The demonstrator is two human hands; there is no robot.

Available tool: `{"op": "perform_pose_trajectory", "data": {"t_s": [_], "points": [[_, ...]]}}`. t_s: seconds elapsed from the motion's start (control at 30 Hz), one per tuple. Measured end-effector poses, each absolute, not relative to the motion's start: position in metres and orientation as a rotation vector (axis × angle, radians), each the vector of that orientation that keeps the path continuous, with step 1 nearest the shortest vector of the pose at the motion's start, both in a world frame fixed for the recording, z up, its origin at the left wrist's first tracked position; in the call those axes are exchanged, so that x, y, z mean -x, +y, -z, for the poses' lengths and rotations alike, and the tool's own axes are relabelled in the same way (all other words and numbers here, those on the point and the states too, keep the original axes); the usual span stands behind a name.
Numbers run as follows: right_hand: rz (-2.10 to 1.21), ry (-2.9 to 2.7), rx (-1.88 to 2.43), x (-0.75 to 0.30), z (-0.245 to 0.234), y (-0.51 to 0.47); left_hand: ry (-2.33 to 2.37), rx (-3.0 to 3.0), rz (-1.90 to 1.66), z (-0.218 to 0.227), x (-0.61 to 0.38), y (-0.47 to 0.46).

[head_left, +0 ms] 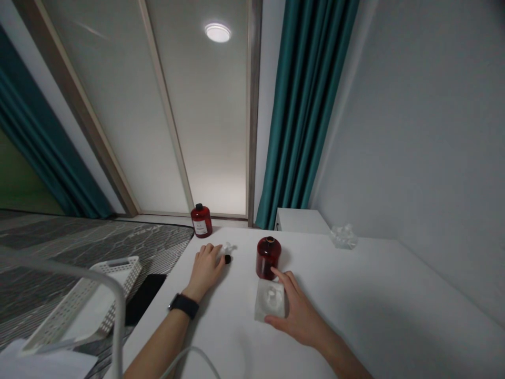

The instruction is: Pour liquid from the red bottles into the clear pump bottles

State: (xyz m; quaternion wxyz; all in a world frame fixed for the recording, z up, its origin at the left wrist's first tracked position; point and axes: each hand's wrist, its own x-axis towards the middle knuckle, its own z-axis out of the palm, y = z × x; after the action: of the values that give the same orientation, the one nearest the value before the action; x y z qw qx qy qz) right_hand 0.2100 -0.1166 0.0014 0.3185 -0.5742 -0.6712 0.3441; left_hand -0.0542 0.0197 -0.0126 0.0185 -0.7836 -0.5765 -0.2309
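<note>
My left hand (pixel 205 271), with a black watch on its wrist, rests on the white table (pixel 379 284) with its fingers curled. Its thumb sits right next to a small dark bottle cap (pixel 228 259), and a small white-and-clear piece (pixel 229 247) lies just beyond the fingers. My right hand (pixel 300 316) grips a square clear glass dish (pixel 270 300) between thumb and fingers. Just past that dish stands an uncapped red glass bottle (pixel 268 258) with a gold neck. A capped, labelled red bottle (pixel 201 221) stands beyond the table's far edge.
A crumpled clear piece (pixel 343 237) lies at the table's far right, by a wall. Past the left table edge are a white slotted basket (pixel 114 289) and a black phone (pixel 145 297). A white curved bar (pixel 118 316) crosses the near left, and a white cable (pixel 189 363) runs below.
</note>
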Motion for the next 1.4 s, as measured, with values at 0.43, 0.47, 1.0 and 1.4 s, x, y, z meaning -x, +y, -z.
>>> {"op": "perform_pose_trajectory", "data": {"t_s": [0.43, 0.47, 1.0, 1.4], "points": [[-0.884, -1.763, 1.504, -0.210, 0.002, -0.116, -1.869, 2.453, 0.712, 0.026, 0.058, 0.027], [-0.883, -1.760, 1.499, -0.210, 0.001, -0.116, -1.871, 2.453, 0.722, 0.027, 0.059, 0.027], [-0.885, -1.746, 1.484, -0.210, 0.002, -0.116, -1.861, 2.430, 0.848, 0.034, 0.067, 0.038], [-0.843, -1.755, 1.456, -0.214, -0.001, -0.115, -1.799, 2.422, 0.927, 0.022, 0.062, 0.027]]}}
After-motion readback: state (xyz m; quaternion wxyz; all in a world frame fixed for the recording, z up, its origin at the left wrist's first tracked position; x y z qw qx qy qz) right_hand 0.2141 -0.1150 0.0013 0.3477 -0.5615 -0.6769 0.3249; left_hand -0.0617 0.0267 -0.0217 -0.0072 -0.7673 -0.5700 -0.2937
